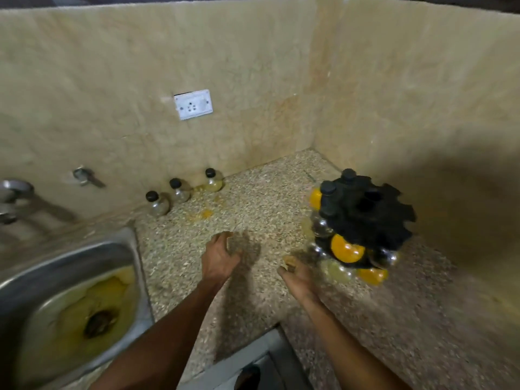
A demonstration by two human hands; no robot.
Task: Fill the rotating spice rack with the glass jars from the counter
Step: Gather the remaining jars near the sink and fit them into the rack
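Both hands are hovering empty over the speckled counter (253,192). The left hand (221,258) is curling its fingers (225,238) loosely open with nothing in them, and the right hand (295,273) is sitting half-cupped, also holding nothing, just beside the foot of the spice rack (365,218).

The three glass jars (180,191) still waiting are lined up against the back wall, up and to the left of the left fingers — so I'd say the left hand is nearer and has the clear reach. They're standing upright, long axis vertical, black caps on top, squat clear bodies; the rightmost looks yellowish inside. The black rack is already holding several jars, some bright orange — its open slots are facing away to the right.
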